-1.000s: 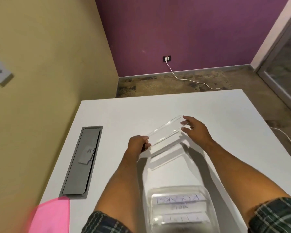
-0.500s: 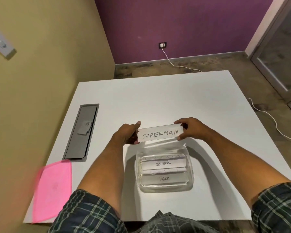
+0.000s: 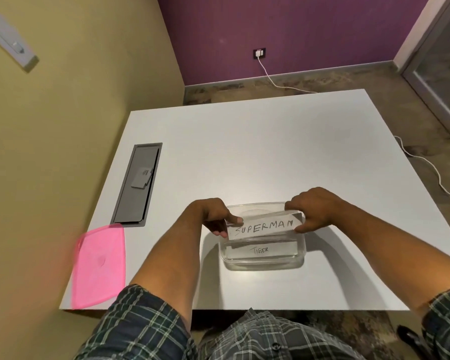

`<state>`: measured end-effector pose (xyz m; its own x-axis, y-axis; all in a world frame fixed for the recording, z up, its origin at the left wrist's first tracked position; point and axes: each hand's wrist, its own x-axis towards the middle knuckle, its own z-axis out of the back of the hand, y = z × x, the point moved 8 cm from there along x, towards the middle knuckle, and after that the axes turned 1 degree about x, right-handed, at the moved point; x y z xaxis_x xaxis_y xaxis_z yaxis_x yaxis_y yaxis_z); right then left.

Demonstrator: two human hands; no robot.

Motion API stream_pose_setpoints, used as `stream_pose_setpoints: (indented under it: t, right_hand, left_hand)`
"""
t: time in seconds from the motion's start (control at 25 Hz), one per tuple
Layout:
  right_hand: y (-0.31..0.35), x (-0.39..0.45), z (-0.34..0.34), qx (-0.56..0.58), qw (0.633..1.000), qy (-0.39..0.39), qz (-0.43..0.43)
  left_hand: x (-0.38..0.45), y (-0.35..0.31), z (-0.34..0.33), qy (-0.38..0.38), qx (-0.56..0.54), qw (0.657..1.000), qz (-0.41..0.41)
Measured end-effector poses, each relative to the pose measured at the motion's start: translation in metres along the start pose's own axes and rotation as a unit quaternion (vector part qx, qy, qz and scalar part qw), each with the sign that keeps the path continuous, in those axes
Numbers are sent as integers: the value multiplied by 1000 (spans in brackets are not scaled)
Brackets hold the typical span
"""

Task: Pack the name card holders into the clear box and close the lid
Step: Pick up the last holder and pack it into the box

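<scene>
A clear box (image 3: pixel 263 263) stands on the white table (image 3: pixel 257 157) near its front edge. Inside it lies a name card holder marked TIGER (image 3: pixel 260 250). Just above the box's middle I hold a name card holder marked SUPERMAN (image 3: pixel 264 227) by both ends. My left hand (image 3: pixel 213 216) grips its left end and my right hand (image 3: pixel 312 211) grips its right end. The holder hides most of the box's rear half. A pink lid (image 3: pixel 100 266) lies flat at the table's front left corner.
A grey cable hatch (image 3: pixel 138 183) is set into the table's left side, beside the yellow wall. A white cable (image 3: pixel 273 81) runs over the floor from a wall socket. A glass door stands at the right.
Both hands have brought the SUPERMAN holder toward me, from beyond the box to just above its opening. The ZEBRA holder in the box is now hidden beneath it.
</scene>
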<state>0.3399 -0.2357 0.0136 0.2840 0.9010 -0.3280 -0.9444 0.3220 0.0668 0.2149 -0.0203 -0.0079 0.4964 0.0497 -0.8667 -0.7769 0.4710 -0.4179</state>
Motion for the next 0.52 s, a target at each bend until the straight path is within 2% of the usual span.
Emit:
stream_pose_setpoints:
  t: [0.16, 0.32, 0.4, 0.52]
  right_hand:
    - [25, -1, -13, -58, 998, 9, 39]
    - [44, 5, -32, -109, 991, 48, 52]
    - [45, 8, -35, -123, 990, 52, 41]
    - [47, 10, -39, -139, 988, 48, 35]
  left_hand:
    - [4, 0, -15, -4, 140, 990, 13]
    - [9, -2, -26, -33, 201, 979, 7]
    - [8, -5, -28, -62, 276, 959, 2]
    - [6, -14, -31, -118, 400, 909, -23]
